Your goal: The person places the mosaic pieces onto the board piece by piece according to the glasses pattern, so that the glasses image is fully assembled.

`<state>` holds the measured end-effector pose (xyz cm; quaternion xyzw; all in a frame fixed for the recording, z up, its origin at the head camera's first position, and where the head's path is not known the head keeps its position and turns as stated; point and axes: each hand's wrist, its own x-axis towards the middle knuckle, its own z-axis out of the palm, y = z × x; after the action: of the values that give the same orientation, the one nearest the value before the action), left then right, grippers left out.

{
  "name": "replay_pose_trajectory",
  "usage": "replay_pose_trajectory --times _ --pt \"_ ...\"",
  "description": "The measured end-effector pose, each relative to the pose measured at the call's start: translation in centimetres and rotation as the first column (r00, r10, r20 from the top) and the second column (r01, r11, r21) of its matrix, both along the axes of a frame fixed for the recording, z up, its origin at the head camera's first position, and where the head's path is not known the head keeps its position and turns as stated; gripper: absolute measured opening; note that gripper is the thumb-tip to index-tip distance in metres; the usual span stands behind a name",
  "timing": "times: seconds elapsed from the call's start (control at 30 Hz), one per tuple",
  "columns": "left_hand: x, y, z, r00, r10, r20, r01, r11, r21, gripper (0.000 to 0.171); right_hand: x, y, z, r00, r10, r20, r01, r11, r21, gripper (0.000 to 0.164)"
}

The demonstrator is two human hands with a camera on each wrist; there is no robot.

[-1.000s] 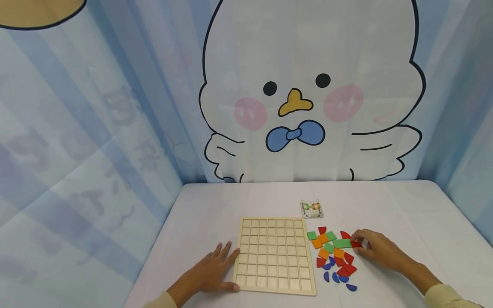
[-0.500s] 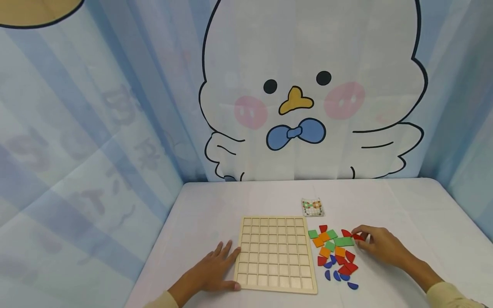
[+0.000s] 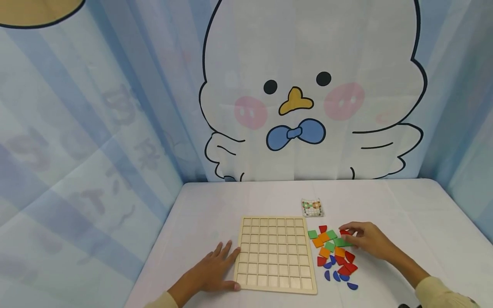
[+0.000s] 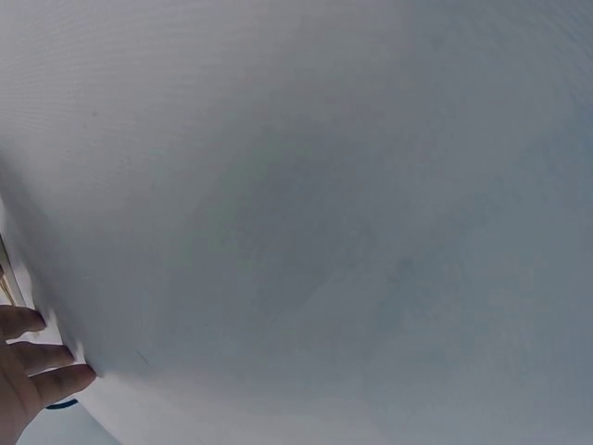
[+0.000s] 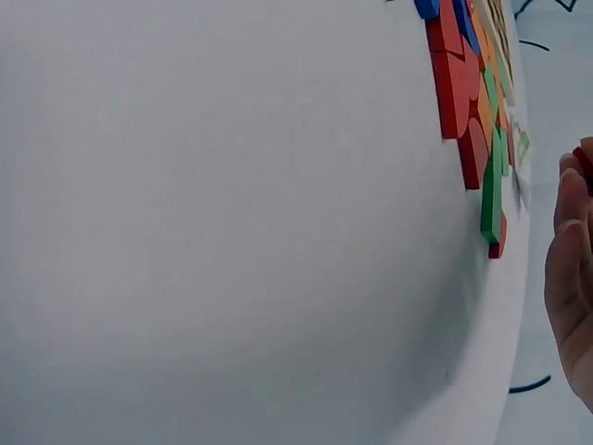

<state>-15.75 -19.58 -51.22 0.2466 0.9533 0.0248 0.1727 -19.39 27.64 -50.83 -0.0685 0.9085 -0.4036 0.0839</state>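
Note:
My left hand (image 3: 213,271) lies on the table with its fingers spread, its fingertips and thumb at the left edge of the wooden grid board (image 3: 275,293). In the left wrist view only that hand's fingers (image 4: 56,380) show, at the lower left. My right hand (image 3: 366,239) hovers over the far right of the loose coloured pieces. It pinches a red curved-edge piece (image 5: 583,158), seen at the right edge of the right wrist view. Below the hand, a long green rectangle (image 3: 340,242) lies partly covered, with another red piece (image 5: 498,239) beside it.
Right of the board are scattered orange squares (image 3: 324,252), green squares (image 3: 313,234), red pieces (image 3: 349,256) and blue half-rounds (image 3: 352,286). A small pattern card (image 3: 312,208) lies behind them on the white-covered table (image 3: 404,214). A printed curtain (image 3: 300,42) hangs behind.
My right hand has lifted a red piece from the right end of the green rectangle and carried it left and up over the other pieces. The left hand stays at the board.

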Motion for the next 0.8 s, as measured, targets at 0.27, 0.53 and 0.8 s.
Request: replay_pose_trajectory --times 0.27,0.53,0.8 --pt "0.0 0.1 0.2 1.0 0.01 0.01 -0.01 1.0 0.011 0.104 -0.7 -1.7 0.1 0.997 0.018 0.076 -0.012 0.997 -0.071 0.042" --pt "0.0 0.1 0.4 1.0 0.008 0.016 -0.008 1.0 0.016 0.103 -1.9 -3.9 -0.1 0.997 0.073 0.026 -0.071 0.995 -0.065 0.037" --pt "0.1 0.0 0.6 1.0 0.007 0.02 -0.007 1.0 0.019 0.103 -3.0 -6.4 -0.4 0.998 0.062 0.01 -0.062 0.996 -0.065 0.034"
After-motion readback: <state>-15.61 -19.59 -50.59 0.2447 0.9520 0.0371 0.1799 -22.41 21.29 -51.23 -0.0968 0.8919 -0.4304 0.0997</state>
